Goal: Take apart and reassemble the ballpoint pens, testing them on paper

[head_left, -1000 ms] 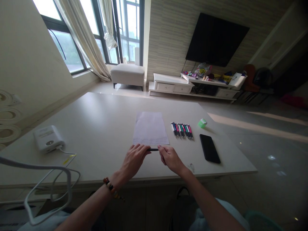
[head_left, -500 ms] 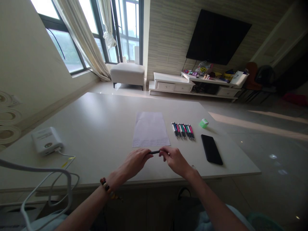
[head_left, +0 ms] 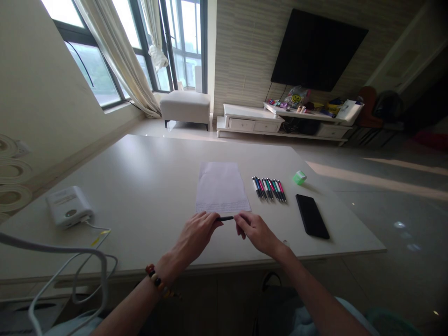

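Note:
Both hands hold one dark pen [head_left: 225,218] level, just above the near part of the table [head_left: 147,196]. My left hand [head_left: 194,235] pinches its left end with the fingers closed. My right hand [head_left: 255,231] grips its right end, fingers curled. Just beyond the pen lies a white sheet of paper [head_left: 221,185] with lines of writing along its near edge. A row of several coloured pens [head_left: 269,189] lies to the right of the sheet.
A black phone [head_left: 312,222] lies right of the pens, a small green object [head_left: 299,177] behind it. A white box [head_left: 68,212] with a white cable [head_left: 73,261] sits at the left. Behind the table stand an ottoman, a TV and a low TV unit.
The hands and pen stay almost in place; they dipped slightly toward me half a second ago and are back near the paper's edge. The view shifted a little.

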Motion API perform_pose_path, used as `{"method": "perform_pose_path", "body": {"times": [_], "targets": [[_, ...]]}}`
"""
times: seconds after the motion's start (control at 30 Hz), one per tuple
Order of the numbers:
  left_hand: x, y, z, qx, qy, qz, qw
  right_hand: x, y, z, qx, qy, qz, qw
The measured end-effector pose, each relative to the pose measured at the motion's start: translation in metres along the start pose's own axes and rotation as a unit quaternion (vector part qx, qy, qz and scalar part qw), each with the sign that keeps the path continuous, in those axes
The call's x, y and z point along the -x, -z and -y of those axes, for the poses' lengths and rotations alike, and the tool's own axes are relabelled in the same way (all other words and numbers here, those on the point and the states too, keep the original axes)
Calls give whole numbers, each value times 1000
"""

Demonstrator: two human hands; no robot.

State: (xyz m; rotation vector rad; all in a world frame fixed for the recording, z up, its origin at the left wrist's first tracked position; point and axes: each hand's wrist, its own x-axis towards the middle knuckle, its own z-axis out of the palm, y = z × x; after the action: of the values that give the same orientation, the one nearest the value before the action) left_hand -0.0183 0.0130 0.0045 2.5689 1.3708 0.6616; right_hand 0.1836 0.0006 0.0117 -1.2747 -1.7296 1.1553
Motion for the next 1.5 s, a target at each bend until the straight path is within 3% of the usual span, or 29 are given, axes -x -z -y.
{"method": "perform_pose_path", "body": {"times": [0.13,0.3,0.63,0.87,1.0,1.13,1.3,1.37,1.5], "targets": [[2,-1,1,18,-8,4,1000,-1,-3,1,13,-22,4,1000],[3,1,-1,24,4,12,1000,-1,-9,2,21,4,-18,1000],[5,0,0,17,-9,27,999,-1,-10,3,21,-21,11,999],[8,2,-1,22,-9,19,1000,-1,-19,2,-30,-44,10,999],[9,2,1,26,0,12,1000,-1,-19,1,-7,-12,-4,1000],[11,3,2,11,-8,15,1000,0,-20,3,3,-34,12,999],[12,3,1,-7,-18,9,1000,0,-19,9,44,31,-6,999],[14,4,0,-28,-31,-8,999,-2,-22,6,9,24,-7,1000],[16,5,-1,-50,-52,-22,997,-9,-31,-6,-132,-65,15,989]]}}
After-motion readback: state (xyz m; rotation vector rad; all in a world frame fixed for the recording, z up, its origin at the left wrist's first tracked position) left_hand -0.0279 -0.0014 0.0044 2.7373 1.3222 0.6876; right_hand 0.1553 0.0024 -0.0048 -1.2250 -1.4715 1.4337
